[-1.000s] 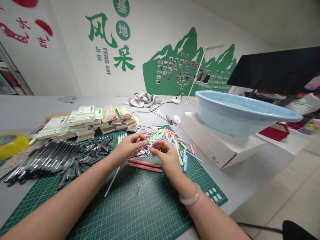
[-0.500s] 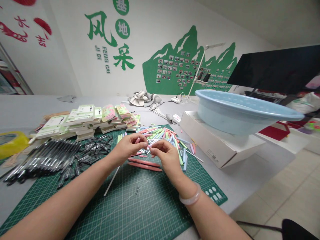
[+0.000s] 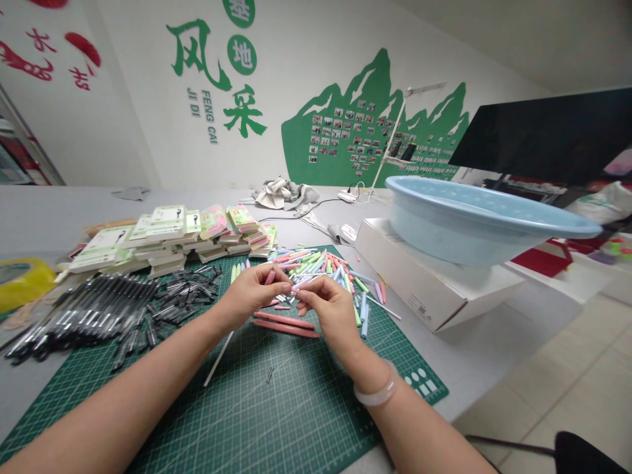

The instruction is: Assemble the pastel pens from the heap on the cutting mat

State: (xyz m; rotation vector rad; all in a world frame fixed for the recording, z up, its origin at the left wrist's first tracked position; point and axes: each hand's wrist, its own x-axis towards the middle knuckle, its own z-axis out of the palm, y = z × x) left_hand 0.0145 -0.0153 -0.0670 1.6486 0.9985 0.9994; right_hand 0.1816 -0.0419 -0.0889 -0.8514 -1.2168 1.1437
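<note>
In the head view, my left hand [image 3: 251, 296] and right hand [image 3: 326, 309] are held close together above the green cutting mat [image 3: 276, 421], each grip pressed closed. The left grip pinches a slim pink pen piece [image 3: 269, 277], and the right fingertips [image 3: 307, 295] pinch a pale pen piece [image 3: 301, 284]; the two pieces lie near each other, and the join between them is partly hidden by my fingers. Loose pastel pen pieces [image 3: 316, 263] lie just beyond my right hand, black pens [image 3: 99, 316] lie to the left, and two long pink pieces [image 3: 285, 327] lie just below my hands. A pale blue basin [image 3: 474, 224] sits on a white box [image 3: 419, 276] on the tabletop [image 3: 49, 224].
</note>
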